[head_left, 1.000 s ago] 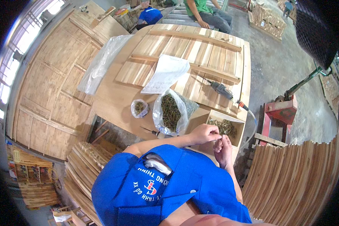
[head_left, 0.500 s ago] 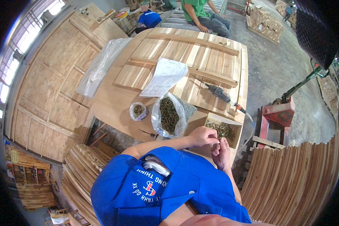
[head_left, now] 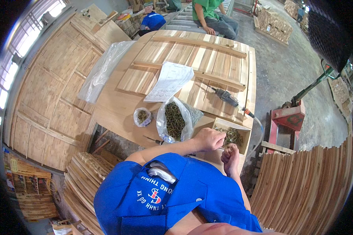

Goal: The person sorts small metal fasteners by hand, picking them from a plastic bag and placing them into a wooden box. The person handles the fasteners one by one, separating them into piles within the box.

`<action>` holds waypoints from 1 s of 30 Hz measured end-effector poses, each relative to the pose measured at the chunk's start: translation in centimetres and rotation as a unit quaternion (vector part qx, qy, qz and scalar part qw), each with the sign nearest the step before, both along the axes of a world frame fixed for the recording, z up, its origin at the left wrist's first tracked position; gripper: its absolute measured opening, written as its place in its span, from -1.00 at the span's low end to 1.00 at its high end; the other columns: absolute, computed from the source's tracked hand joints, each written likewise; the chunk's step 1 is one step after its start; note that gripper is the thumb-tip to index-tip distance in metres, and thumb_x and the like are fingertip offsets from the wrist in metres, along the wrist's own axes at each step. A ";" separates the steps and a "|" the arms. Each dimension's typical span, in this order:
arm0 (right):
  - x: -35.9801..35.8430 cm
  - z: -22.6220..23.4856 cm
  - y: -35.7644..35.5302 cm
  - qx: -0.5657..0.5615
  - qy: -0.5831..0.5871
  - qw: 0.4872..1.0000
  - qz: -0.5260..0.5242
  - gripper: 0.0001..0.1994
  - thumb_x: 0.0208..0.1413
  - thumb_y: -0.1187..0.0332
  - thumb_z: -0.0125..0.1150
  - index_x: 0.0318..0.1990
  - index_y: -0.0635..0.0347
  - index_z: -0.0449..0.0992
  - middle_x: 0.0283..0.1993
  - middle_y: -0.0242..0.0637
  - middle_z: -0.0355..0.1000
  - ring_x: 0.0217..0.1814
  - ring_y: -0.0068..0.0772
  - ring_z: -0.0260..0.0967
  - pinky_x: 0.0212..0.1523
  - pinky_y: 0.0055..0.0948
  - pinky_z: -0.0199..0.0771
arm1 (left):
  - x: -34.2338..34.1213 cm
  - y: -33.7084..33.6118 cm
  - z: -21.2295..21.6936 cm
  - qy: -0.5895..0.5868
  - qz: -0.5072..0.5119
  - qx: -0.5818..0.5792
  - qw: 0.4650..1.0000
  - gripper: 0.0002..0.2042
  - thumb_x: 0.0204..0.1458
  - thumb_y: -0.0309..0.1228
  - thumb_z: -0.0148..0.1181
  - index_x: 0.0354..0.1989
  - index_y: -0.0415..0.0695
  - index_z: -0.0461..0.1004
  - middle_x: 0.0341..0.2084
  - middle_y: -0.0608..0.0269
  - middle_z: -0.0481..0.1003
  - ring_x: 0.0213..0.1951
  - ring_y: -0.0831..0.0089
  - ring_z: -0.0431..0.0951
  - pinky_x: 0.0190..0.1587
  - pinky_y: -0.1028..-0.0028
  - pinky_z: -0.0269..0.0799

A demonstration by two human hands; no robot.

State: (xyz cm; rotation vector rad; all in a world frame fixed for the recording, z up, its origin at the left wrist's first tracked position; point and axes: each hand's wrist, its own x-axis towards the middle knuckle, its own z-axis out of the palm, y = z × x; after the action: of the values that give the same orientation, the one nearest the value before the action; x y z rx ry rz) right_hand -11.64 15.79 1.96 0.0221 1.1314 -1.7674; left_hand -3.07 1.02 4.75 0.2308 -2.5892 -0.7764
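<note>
Observe left hand (head_left: 210, 139) and right hand (head_left: 230, 157) apart, near each other, with fingers curled, at near side of wooden box (head_left: 239, 127). Cannot tell whether clamped on any of the screws (head_left: 233, 136); too small to resolve. Note, to left of box on table (head_left: 117, 121): 1 large open bag (head_left: 189, 121), 1 small bag (head_left: 146, 123). Note, beyond: power driver (head_left: 227, 97) on slatted panel (head_left: 208, 58), with hose (head_left: 261, 126) passing right of box; paper sheet (head_left: 170, 80) overlapping panel. Locate red pallet jack (head_left: 288, 115) right of table.
</note>
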 end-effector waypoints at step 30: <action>-0.3 0.8 -0.1 0.011 0.308 0.950 0.041 -0.94 0.14 0.49 -0.04 -0.26 0.26 0.32 -0.42 -0.27 0.42 -0.61 -0.69 0.19 -0.58 -0.69 0.20 | 0.1 -3.2 -4.5 -0.213 -0.103 0.506 0.829 -0.70 0.04 -0.52 -0.20 -0.05 -0.30 0.31 -0.35 0.18 0.49 -0.56 0.64 0.37 -0.49 0.61 0.30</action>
State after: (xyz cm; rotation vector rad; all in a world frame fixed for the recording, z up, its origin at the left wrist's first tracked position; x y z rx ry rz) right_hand -11.92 15.72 2.73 -0.5931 1.5638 -1.7301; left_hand -2.99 -2.18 0.28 0.4682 -2.2917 -2.3670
